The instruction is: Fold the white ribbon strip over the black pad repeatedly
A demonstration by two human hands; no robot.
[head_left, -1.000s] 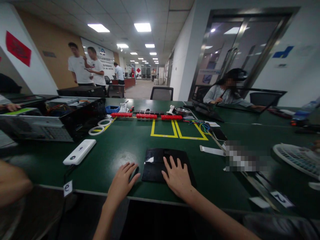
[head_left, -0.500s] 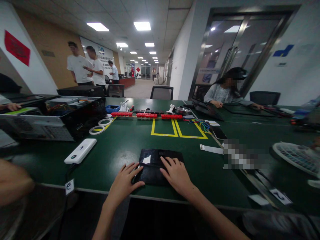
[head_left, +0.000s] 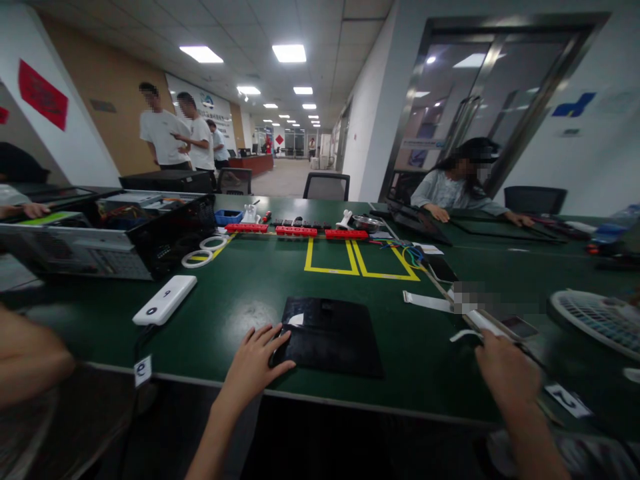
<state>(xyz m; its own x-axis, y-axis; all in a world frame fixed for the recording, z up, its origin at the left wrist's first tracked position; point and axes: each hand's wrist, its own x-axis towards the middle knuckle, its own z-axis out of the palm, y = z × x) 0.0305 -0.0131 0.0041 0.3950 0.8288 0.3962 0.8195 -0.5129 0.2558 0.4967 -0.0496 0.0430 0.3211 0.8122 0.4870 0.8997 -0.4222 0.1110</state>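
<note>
A glossy black flat panel point(head_left: 333, 340) lies on the green table point(head_left: 240, 293) in front of me, with a pale reflection near its upper left. At the panel's left edge, my left hand point(head_left: 257, 360) rests with fingers spread and the fingertips touching it. My right hand point(head_left: 507, 373) is off to the right, smeared by motion, beside a white curved strip point(head_left: 464, 335) and a long white item point(head_left: 484, 323). Its fingers are partly hidden, so I cannot make out whether it grips either one. A flat white ribbon cable point(head_left: 427, 301) lies just beyond.
An opened computer case point(head_left: 145, 233) stands at left, near a white power bank point(head_left: 166, 300) and white rings point(head_left: 197, 258). Red blocks point(head_left: 296, 231) line the back above yellow tape outlines point(head_left: 333, 271). At right are a phone point(head_left: 443, 269) and a white fan grille point(head_left: 595, 320). A person point(head_left: 457, 183) sits across.
My right hand has left the black panel and swung right to the white items. My left hand stays at the panel's left edge. The panel now shows uncovered on its right side.
</note>
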